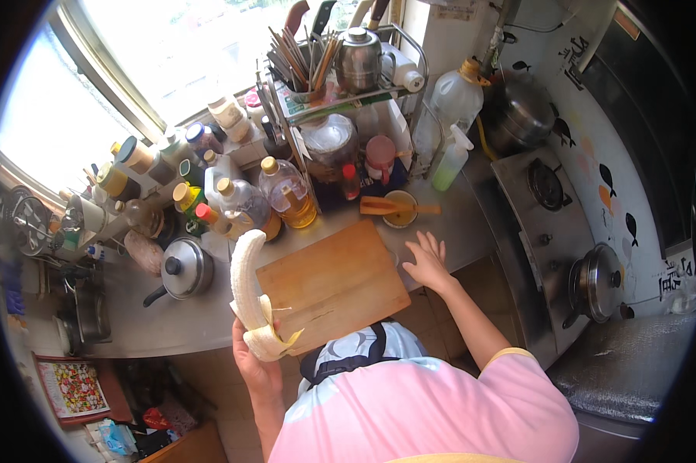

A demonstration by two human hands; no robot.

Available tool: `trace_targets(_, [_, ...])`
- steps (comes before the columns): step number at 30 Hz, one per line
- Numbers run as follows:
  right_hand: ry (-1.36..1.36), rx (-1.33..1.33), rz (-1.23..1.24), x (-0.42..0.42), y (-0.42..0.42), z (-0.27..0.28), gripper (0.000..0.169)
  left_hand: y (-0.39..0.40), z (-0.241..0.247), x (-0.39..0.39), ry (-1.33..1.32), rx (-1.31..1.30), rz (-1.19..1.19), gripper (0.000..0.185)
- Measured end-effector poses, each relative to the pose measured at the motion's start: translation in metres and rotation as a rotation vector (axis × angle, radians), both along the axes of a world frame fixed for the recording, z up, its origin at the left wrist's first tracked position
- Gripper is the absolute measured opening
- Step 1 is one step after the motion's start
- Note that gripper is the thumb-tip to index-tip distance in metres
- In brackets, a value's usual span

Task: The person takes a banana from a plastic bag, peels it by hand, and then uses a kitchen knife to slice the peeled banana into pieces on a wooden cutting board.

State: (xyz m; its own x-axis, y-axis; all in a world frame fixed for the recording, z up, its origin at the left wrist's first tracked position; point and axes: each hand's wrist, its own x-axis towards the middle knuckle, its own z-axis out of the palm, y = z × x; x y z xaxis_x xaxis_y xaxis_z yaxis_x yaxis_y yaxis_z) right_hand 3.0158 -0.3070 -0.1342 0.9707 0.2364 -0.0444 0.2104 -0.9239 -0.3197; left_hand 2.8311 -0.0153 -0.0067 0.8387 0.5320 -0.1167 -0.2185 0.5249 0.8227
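Observation:
A half-peeled banana [245,278] stands upright in my left hand [254,356], its peel folded down around the lower part. Beneath and to the right of it lies a wooden cutting board [330,278] with nothing on top. My right hand [428,257] holds nothing, fingers spread, over the counter just past the board's right edge. Beyond that hand sits a small bowl [406,217] of yellowish liquid. Across the bowl's rim rests an orange-brown handled tool [381,206], perhaps a peeler or knife; its exact kind is unclear.
Oil bottles [290,197] and many jars line the window side. A lidded saucepan [187,269] stands left on the steel counter [133,324]. Behind the board rises a metal rack [348,104] with chopsticks and knives. A spray bottle [452,159] and a gas stove [533,231] are at right.

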Motion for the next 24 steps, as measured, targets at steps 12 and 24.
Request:
trace_targets(12, [-0.325, 0.175, 0.405, 0.109, 0.016, 0.146, 0.059, -0.004, -0.006, 0.014, -0.006, 0.057, 0.090, 0.049])
trace_targets(24, [-0.597, 0.142, 0.688, 0.222, 0.093, 0.315, 0.049, -0.020, -0.005, 0.016, 0.041, 0.164, 0.246, 0.059])
